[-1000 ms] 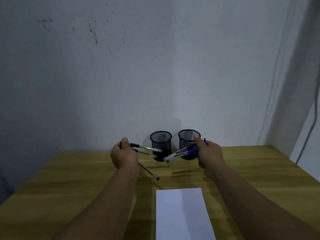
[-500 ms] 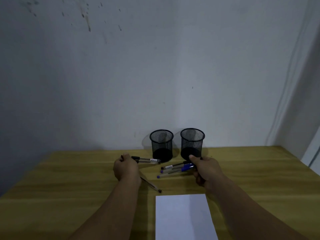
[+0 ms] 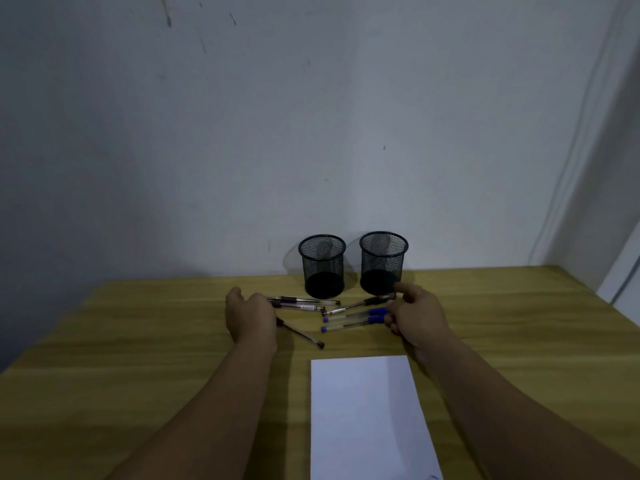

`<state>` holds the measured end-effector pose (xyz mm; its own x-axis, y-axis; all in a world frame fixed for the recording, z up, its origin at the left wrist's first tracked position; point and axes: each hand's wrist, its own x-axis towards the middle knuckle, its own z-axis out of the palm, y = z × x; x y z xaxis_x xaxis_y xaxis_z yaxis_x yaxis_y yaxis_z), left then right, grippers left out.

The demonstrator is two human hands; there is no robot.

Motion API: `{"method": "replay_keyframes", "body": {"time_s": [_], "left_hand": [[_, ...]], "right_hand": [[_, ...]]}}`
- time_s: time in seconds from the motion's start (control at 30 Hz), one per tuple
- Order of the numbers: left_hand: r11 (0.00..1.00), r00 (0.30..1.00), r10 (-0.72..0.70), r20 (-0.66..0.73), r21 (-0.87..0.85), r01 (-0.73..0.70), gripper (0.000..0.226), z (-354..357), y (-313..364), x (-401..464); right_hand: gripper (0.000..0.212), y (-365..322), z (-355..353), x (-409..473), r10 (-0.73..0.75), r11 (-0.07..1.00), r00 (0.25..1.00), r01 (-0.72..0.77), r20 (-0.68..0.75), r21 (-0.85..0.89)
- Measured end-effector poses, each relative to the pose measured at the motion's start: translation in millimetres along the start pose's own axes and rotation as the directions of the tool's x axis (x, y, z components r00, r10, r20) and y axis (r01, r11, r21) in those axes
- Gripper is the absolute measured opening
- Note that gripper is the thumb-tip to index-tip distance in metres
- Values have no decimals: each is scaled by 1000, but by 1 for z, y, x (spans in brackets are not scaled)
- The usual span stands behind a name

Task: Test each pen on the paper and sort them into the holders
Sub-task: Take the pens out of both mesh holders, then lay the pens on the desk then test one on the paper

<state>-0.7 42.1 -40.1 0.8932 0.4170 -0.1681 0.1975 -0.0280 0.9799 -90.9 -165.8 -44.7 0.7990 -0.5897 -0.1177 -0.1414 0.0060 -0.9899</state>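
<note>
- Pens lie loose on the table (image 3: 138, 341), just in front of 2 mesh holders (image 3: 322, 266), both look empty.
- Black pens (image 3: 304, 304) by left hand (image 3: 250, 315); blue-capped pens (image 3: 353, 317) by right hand (image 3: 417, 315); 1 more black pen (image 3: 301, 334) lies diagonally.
- Left hand fingers half-curled, open, grip on nothing I can see.
- Right hand fingers loosely open, tips at the blue pens' ends; can't tell if any is pinched.
- Next, I'd say: take 1 pen only, uncap, short stroke on the paper (image 3: 367, 410) w/ other hand steadying the sheet.
- Pen labels too small/blurred to read; no brand legible.

Left hand (image 3: 250, 315) loosely curled, palm inward; right hand (image 3: 417, 315) fingers bent, both forearms extended.
</note>
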Motion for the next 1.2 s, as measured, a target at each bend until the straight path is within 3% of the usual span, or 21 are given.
{"method": "replay_keyframes", "body": {"time_s": [0.27, 0.43, 0.53, 0.6, 0.7, 0.83, 1.0, 1.07, 1.2], "left_hand": [[975, 981, 161, 107, 138, -175, 33, -36, -14, -12], [910, 919, 309, 246, 203, -361, 28, -54, -26, -31], [866, 865, 366, 343, 214, -452, 27, -58, -37, -35], [845, 838, 403, 368, 201, -495, 25, -57, -40, -33], [825, 818, 434, 378, 199, -530, 25, -56, -42, -31], [762, 777, 472, 416, 250, -597, 27, -52, -44, -29], [597, 702, 512, 496, 382, -705, 40, -45, -47, -24], [538, 701, 482, 525, 455, -710, 50, -42, -47, -23], [497, 698, 477, 534, 491, -715, 53, -42, -47, -24]], "right_hand": [[30, 0, -5, -16, -54, 998, 998, 53, -30, -46], [14, 4, 8, -30, -242, 938, 970, 226, -31, -263], [5, 5, 27, -42, -324, 855, 935, 355, 146, -377], [8, 7, 40, -47, -357, 744, 898, 440, 258, -503], [21, 11, 60, -52, -389, 582, 857, 512, 337, -632], [25, 15, 78, -52, -353, 479, 863, 498, 360, -723], [21, 22, 82, -46, -378, 457, 874, 464, 306, -759], [20, 21, 81, -44, -374, 467, 877, 459, 302, -755], [12, 11, 60, -42, -350, 585, 889, 455, 297, -671]]}}
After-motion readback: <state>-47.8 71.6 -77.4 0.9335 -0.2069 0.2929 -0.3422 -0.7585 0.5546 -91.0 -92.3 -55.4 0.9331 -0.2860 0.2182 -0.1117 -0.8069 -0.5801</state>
